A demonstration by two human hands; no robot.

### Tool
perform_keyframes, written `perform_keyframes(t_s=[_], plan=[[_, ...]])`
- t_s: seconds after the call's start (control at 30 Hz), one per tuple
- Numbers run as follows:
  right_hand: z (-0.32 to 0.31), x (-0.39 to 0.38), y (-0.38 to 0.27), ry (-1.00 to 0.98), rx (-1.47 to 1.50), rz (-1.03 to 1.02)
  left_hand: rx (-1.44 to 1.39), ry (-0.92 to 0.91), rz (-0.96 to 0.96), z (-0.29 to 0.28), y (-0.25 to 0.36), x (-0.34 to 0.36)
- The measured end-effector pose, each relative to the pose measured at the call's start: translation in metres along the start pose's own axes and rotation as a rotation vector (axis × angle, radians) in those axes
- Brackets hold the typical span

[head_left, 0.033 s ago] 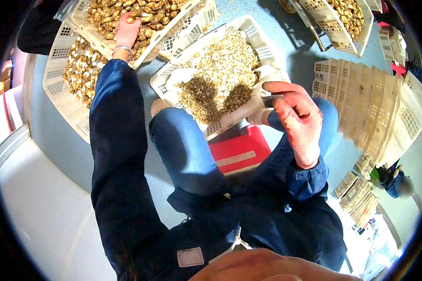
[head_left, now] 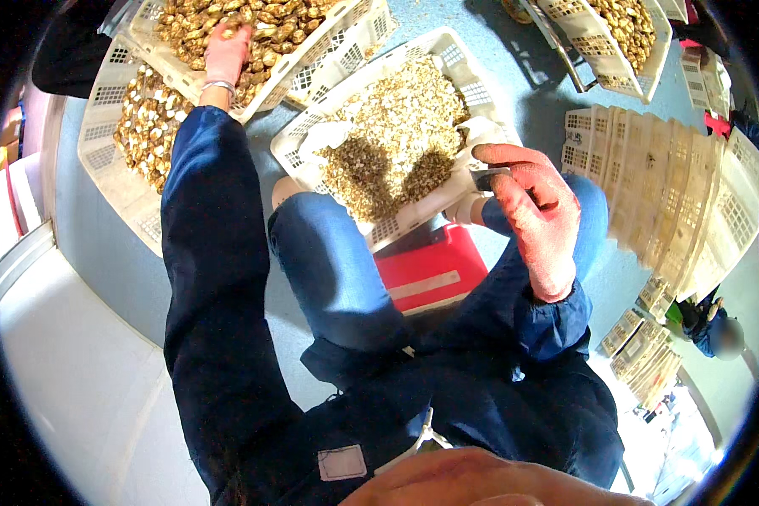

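Note:
My left hand (head_left: 226, 56), in a pink glove, reaches into the upper white crate (head_left: 174, 78) at the far left. Its fingers curl round one of the small brown knobby pieces (head_left: 283, 37) heaped there; their exact kind is unclear. Above my knee, my right hand (head_left: 541, 212), also gloved, pinches a small flat grey blade (head_left: 491, 178) between thumb and fingers. Most of the blade's handle end is hidden by the glove. Between my hands stands a white crate (head_left: 447, 52) with a liner, piled with pale and brown trimmings (head_left: 396, 110).
Under the upper crate, a larger white crate (head_left: 99, 126) holds brown pieces with pale cut faces (head_left: 143, 118). A red box (head_left: 434, 268) sits between my legs. Stacked white crates (head_left: 649, 177) rise at right. Another filled crate (head_left: 620, 63) is far right; a person (head_left: 717, 331) is beyond.
My left hand has shifted slightly within the brown pieces, its fingers now round a piece. My right hand and the blade stay nearly still.

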State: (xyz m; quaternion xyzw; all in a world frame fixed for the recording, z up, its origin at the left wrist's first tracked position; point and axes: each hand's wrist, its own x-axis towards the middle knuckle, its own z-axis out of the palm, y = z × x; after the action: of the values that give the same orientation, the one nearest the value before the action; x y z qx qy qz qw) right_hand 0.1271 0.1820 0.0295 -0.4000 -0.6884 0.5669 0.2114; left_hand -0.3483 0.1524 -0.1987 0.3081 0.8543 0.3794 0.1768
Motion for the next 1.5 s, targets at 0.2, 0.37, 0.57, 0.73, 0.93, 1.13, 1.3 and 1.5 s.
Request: perform_keyframes(t_s=[0.2,0.37,0.57,0.73,0.93,1.13,1.3,1.5], plan=[[-0.002,-0.003,0.008,0.024,-0.028,-0.065,-0.315,-0.266,0.434,-0.027,0.07,-0.074],[0.003,0.0,0.008,0.024,0.064,-0.075,-0.814,-0.806,-0.1,-0.058,0.184,-0.173],[0.019,-0.004,-0.003,-0.168,0.157,-0.343,-0.469,-0.941,-0.222,-0.069,0.235,-0.273],[0.025,-0.02,-0.003,-0.314,0.236,-0.293,-0.408,-0.915,-0.079,-0.073,0.252,-0.323],[0.027,-0.028,0.0,-0.07,0.092,-0.573,-0.908,-0.776,-0.07,-0.046,0.196,-0.356],[0.04,-0.041,0.004,-0.316,-0.363,-1.026,-1.487,-0.78,-0.44,-0.023,0.189,-0.361],[0.047,-0.046,0.0,-0.31,-0.083,-0.864,-1.428,-0.78,-0.304,-0.025,0.172,-0.36],[0.046,-0.046,0.008,-0.187,-0.003,-0.675,-1.39,-0.531,-0.571,-0.027,0.205,-0.36]])
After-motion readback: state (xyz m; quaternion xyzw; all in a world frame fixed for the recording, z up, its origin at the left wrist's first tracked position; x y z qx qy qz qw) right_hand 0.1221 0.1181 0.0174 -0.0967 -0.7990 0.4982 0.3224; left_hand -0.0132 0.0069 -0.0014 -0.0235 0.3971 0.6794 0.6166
